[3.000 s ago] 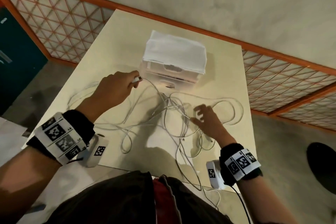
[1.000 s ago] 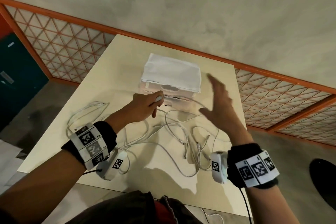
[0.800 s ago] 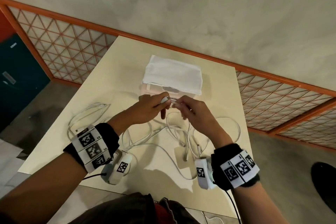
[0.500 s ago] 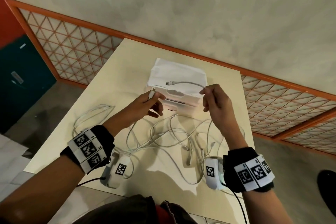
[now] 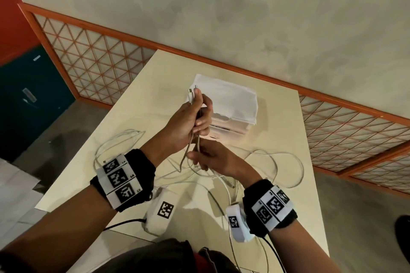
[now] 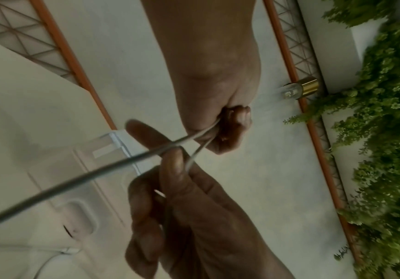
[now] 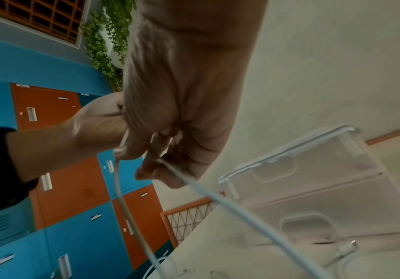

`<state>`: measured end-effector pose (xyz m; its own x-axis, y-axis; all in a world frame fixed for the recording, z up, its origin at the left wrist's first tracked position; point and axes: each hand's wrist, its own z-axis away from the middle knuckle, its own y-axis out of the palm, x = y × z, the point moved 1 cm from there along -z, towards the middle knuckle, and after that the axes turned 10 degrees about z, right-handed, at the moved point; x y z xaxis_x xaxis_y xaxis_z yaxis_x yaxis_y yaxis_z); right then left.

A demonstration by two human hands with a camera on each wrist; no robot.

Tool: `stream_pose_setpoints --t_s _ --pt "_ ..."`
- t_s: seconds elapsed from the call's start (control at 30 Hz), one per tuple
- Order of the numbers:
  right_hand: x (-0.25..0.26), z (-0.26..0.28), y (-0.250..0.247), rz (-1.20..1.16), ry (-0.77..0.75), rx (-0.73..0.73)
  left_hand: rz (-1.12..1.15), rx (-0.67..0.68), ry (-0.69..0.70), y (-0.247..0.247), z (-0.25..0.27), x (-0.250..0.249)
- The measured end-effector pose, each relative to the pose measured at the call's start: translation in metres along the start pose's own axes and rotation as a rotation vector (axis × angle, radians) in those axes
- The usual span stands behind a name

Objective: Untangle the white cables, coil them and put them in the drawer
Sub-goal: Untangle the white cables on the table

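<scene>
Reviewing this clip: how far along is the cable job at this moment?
Early. Done: one white cable looks pulled free, both its plugs held together in the left hand. In hand: the right hand pinches its two strands just below, seemingly starting a coil. Left: the remaining cables lie loose and crossed on the table, and the drawer unit looks shut.

Head view high, looking down, wrist views close, upward, sharing drawer unit [image 5: 230, 108].

Drawer unit [image 5: 230, 106] at table [image 5: 277, 131] rear; cables [image 5: 277, 162] in front.
</scene>
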<state>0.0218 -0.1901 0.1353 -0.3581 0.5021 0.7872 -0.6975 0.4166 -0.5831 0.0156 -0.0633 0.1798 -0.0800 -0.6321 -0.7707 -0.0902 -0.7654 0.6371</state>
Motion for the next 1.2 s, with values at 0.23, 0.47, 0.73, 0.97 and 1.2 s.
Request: stream_pose_setpoints --t_s 0.23,0.47,0.73,0.97,1.2 --pt "-0.019 -0.011 0.013 0.161 0.008 0.014 -0.176 -0.054 0.050 -0.001 0.008 -0.026" --pt "-0.078 0.014 -0.041 0.221 0.122 -0.294 -0.736 -0.194 0.058 -0.045 0.025 -0.047" --pt "0.007 0.018 -0.079 -0.017 -0.086 -0.343 -1.213 -0.021 -0.026 -0.041 0.022 0.005" --pt "-0.030 0.034 -0.067 -0.078 0.033 -0.210 -1.058 -0.404 0.516 -0.051 0.020 -0.025" --pt "-0.092 0.053 -0.061 -0.098 0.212 -0.340 -1.034 -0.818 0.483 -0.090 0.025 -0.041"
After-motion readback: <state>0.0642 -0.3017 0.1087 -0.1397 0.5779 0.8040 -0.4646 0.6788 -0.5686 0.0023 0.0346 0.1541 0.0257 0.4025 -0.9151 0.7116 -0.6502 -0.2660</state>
